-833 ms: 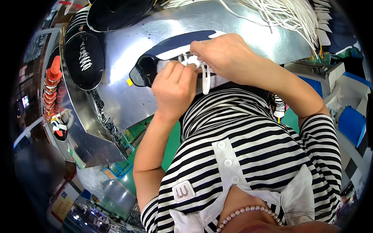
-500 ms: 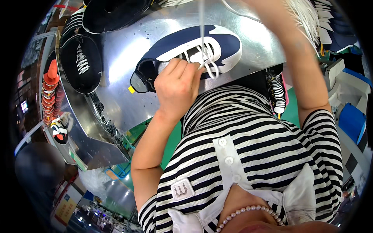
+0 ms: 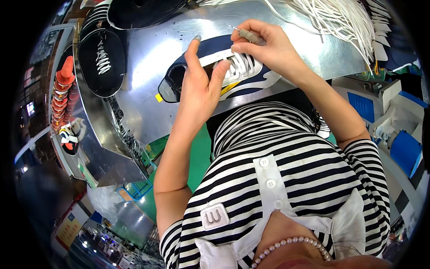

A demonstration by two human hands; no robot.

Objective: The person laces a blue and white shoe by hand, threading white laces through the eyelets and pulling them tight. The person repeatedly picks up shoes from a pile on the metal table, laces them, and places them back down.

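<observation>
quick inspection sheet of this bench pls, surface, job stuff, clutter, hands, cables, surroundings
surface: shiny metal table, curved by the lens.
job's things: navy and white shoe lying on its side at the table's near edge, white laces threaded.
clutter: pile of white laces at the far right; two black shoes at the far left.
grippers: left hand rests on the shoe, fingers spread; right hand pinches a small grey tool over the laces.
cables: nothing seen.
surroundings: green floor; blue bins at right; orange stacked items at left.
</observation>
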